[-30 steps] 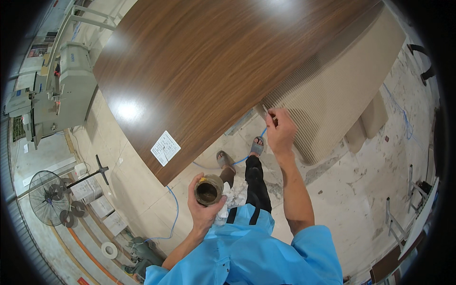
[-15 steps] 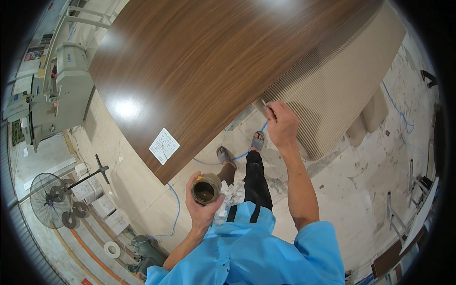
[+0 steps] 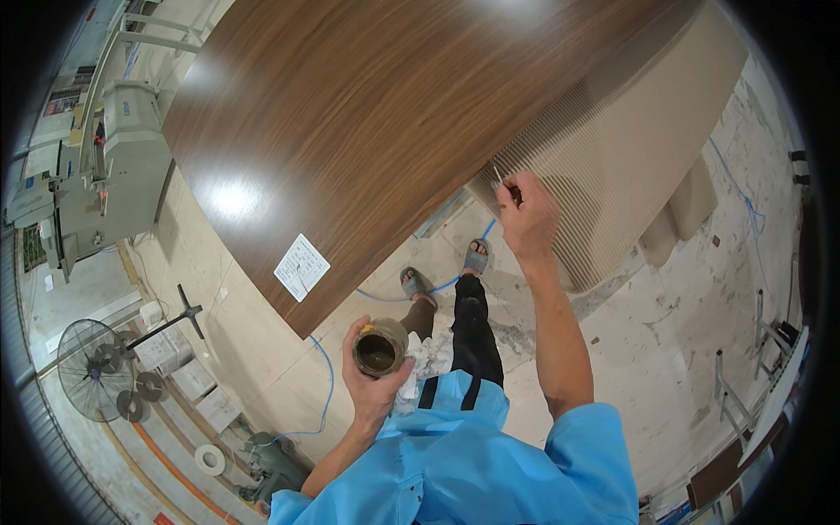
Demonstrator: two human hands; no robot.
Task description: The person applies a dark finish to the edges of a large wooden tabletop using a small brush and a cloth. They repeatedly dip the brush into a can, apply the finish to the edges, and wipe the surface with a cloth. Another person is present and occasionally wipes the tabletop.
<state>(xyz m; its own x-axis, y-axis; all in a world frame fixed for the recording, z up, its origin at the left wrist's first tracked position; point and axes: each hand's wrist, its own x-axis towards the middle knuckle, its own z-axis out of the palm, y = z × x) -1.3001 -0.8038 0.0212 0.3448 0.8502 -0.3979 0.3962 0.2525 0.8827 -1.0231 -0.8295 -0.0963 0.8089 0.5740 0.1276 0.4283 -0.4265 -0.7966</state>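
Observation:
My left hand (image 3: 372, 389) is closed around a small glass jar (image 3: 399, 338) with dark brown liquid inside. Crumpled white paper or cloth (image 3: 429, 354) shows beside that hand; whether the fingers also hold it I cannot tell. My right hand (image 3: 529, 214) pinches a thin, light-coloured stick-like tool (image 3: 498, 171), perhaps a fine brush. Its tip is at the near edge of a dark brown wood-grain panel (image 3: 367, 131), and contact is too small to make out. A white printed label (image 3: 302, 268) lies on the panel's near left corner.
Under and right of the panel is a beige ribbed curved piece (image 3: 612, 184). A blue hose (image 3: 329, 385) runs over the floor near my feet. At left stand a fan (image 3: 92, 367) and a grey-green machine (image 3: 131, 166); metal frames (image 3: 731, 394) stand at right.
My right hand has shifted slightly right and turned, so the thin tool shows more plainly against the panel's edge. The left hand and the jar have stayed put.

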